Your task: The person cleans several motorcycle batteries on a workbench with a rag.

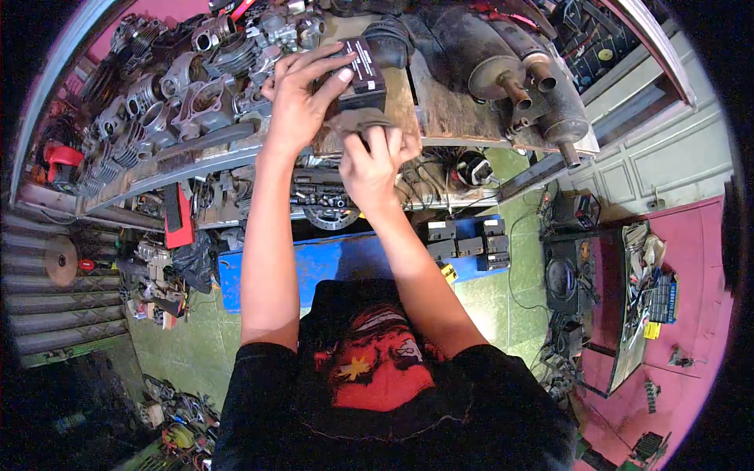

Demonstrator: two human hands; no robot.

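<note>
A black box (365, 74) with white print stands on the wooden shelf (400, 106). My left hand (308, 88) lies against the left side of this box, thumb on its face and fingers spread over its top. Just below the box, my right hand (373, 166) has its fingers curled around a dark, flat cloth-like piece (363, 119), which is blurred. Behind the box sits a dark rounded part (389, 41).
Metal engine cylinders (192, 98) crowd the shelf's left side. Exhaust mufflers (491, 71) lie at the right, their pipes jutting past the edge. Below are a blue bench (338, 255) with black batteries (469, 245) and a brake disc (328, 217).
</note>
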